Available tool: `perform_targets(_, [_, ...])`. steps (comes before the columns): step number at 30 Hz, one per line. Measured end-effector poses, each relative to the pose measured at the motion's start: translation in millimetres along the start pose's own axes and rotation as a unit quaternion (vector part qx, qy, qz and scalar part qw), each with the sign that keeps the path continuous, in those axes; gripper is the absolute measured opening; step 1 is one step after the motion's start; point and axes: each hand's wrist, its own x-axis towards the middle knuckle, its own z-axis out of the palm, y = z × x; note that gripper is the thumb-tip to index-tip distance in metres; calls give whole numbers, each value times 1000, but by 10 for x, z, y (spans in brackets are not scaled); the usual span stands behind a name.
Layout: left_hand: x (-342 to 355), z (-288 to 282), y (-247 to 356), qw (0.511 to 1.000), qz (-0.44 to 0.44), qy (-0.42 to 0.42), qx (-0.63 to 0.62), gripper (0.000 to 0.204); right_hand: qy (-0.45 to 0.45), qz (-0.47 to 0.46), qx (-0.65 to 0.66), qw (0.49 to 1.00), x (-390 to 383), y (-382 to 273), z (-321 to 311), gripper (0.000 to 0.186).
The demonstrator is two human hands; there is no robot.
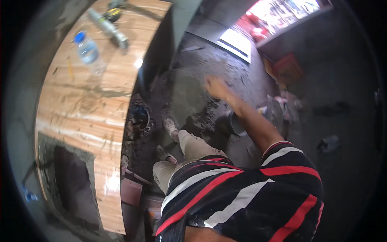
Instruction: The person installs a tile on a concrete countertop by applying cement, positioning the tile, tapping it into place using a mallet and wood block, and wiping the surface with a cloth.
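Observation:
My right hand (215, 88) hangs above the dusty grey floor (188, 97), its arm stretched forward; its fingers are blurred, and I cannot make out whether they hold anything. My left hand is out of sight. To the left, a wood-patterned countertop (84, 117) has a cut-out at its near end. On it lie a clear plastic bottle with blue cap (88, 52), a long pale tool (105, 26) and a yellow-and-black tape measure (113, 14). A dark bucket (236, 124) stands under my right forearm.
A bright opening (278, 18) is at upper right, with a red box (287, 68) and sacks (288, 105) below it. Dark containers and rubble (139, 117) lie along the counter's base. A blue tap (30, 195) is on the left wall.

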Motion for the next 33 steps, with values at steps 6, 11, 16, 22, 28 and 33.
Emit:
perform_targets(6, [374,-61,410,990,8,-74,121,45,-248,197,-16,948,-2465,2075,970,41])
perform_targets(11, [624,196,908,964,49,-133,224,50,-246,320,-44,914,-3997,2900,1383,37])
perform_targets(16, [792,467,1578,952,56,-98,284,54,-186,373,81,905,-4567,3218,1545,34])
perform_targets(22, [583,1295,2164,988,30,-8,154,67,-72,427,146,890,-4736,3962,1474,45])
perform_targets(28, [235,2343,1898,913,106,-112,377,64,-18,495,216,841,-5676,5110,1650,46])
perform_targets(33, [178,2925,1817,865,107,-212,442,58,-119,561,195,796,-6743,5414,1782,42])
